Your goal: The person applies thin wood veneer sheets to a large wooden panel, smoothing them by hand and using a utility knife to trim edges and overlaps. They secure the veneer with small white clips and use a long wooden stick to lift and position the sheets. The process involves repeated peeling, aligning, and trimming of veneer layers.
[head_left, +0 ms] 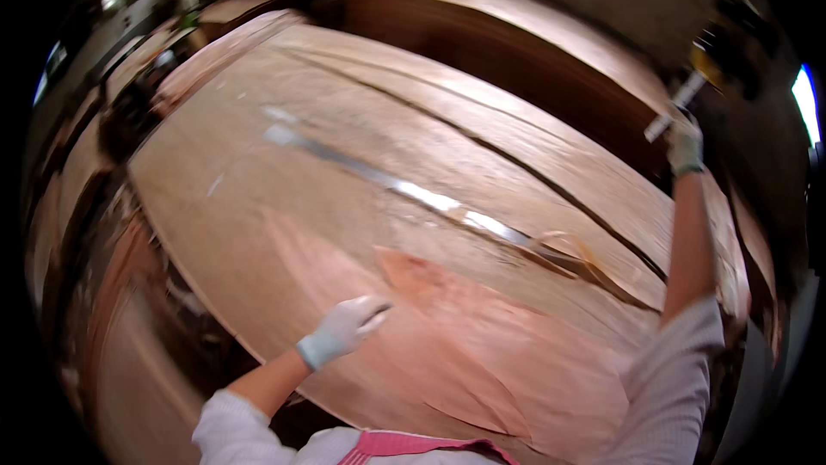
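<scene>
Below me lies a broad, pale wood sheet, seemingly veneer. Thin reddish sheets with ragged edges lie over its near part. My left hand, in a white glove, hovers over or rests on them; its fingers are curled, and what they may hold is hidden. High at the far right my gloved right hand is closed around a pale, flat strip-like thing, blurred by motion. A long shiny strip runs across the sheet, and a curled thin brown strip lies at its right end.
A dark gap runs lengthwise across the sheets. Behind stands a tall stack of wood sheets. A blurred black and yellow object shows beyond my right hand. More sheets and debris lie at the left; a person is far back.
</scene>
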A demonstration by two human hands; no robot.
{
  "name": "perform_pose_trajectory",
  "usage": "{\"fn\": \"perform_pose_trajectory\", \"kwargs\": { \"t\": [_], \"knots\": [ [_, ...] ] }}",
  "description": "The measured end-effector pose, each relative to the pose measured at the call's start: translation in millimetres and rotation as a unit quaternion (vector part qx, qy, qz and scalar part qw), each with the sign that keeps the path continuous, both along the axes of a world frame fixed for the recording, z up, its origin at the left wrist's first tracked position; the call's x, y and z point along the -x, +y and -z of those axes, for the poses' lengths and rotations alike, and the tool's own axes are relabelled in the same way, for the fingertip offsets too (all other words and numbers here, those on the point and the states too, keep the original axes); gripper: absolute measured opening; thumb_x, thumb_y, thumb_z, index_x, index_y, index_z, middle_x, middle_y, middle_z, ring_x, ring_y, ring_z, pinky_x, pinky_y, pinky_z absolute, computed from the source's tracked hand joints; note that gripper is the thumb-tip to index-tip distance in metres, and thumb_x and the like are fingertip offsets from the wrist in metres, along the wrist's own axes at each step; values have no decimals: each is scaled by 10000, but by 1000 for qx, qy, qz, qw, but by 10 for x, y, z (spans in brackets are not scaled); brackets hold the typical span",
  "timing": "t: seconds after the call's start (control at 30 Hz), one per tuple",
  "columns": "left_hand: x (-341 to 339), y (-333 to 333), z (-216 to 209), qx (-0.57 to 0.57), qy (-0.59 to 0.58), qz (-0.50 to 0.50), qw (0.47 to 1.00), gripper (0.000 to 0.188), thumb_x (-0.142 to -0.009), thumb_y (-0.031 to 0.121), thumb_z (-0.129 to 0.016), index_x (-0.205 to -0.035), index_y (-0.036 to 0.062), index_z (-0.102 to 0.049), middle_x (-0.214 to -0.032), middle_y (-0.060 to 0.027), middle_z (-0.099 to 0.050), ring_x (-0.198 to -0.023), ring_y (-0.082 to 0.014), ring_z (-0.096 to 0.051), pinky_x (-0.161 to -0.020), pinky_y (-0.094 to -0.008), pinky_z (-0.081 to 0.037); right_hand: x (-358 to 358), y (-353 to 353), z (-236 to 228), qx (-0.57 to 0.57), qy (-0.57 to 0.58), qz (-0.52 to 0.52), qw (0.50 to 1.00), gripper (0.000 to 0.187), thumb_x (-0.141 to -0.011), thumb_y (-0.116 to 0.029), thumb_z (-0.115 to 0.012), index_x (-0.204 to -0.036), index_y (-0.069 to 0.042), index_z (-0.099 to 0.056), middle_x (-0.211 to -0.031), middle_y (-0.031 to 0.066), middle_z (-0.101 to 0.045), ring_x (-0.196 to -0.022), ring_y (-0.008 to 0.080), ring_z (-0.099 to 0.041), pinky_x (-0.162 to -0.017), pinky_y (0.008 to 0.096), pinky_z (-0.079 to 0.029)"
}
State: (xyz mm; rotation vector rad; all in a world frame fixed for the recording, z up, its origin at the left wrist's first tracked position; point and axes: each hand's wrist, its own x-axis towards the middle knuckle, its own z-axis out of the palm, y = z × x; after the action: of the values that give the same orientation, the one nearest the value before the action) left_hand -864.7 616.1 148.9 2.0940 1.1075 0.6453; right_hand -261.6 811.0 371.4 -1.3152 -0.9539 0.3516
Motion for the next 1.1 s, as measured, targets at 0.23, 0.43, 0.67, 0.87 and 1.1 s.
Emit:
{"fn": "perform_pose_trajectory", "kwargs": {
  "t": [0.23,0.43,0.67,0.87,1.1],
  "knots": [
    [-906,768,-25,-48,-48,145,987,296,-920,234,-545,-1136,35,-576,-1056,-174,-609,-992,-353,-571,-830,-434,-461,304,-525,720,125,-46,71,989,201,-884,-302,-623,-1012,-147,-640,-757,-74,-542,-565,36,-402,-455,206,-279],
    [-2504,1426,-649,-51,-180,176,966,635,-878,384,-639,-1349,21,-418,-1312,-220,-503,-1209,-337,-500,-990,-417,-423,1209,-1516,1588,232,-5,7,973,366,-875,-435,-613,-923,-74,-639,-806,65,-597,-766,178,-524,-678,360,-440],
    [-3559,1366,-2145,180,-266,344,882,327,-875,174,-641,-1166,35,-590,-1000,-76,-688,-922,-147,-660,-632,-220,-510,2330,-3270,2544,309,232,-73,919,196,-858,-228,-605,-925,-56,-673,-787,30,-666,-648,91,-573,-495,238,-396],
    [-3530,1375,-2680,430,-342,360,754,294,-981,146,-477,-1151,-85,-540,-1002,-182,-659,-949,-212,-667,-650,-175,-602,2876,-5356,3092,422,169,-54,889,171,-879,-184,-617,-881,-13,-627,-747,32,-627,-667,111,-547,-618,275,-454],
    [-3370,1271,-2814,422,-366,312,769,259,-1005,158,-421,-1094,-58,-533,-755,-34,-541,-649,-102,-536,-465,-163,-462,3324,-6585,3048,438,124,14,890,225,-867,-239,-593,-868,-14,-599,-769,167,-606,-714,299,-595,-653,368,-468]
  ]
}}
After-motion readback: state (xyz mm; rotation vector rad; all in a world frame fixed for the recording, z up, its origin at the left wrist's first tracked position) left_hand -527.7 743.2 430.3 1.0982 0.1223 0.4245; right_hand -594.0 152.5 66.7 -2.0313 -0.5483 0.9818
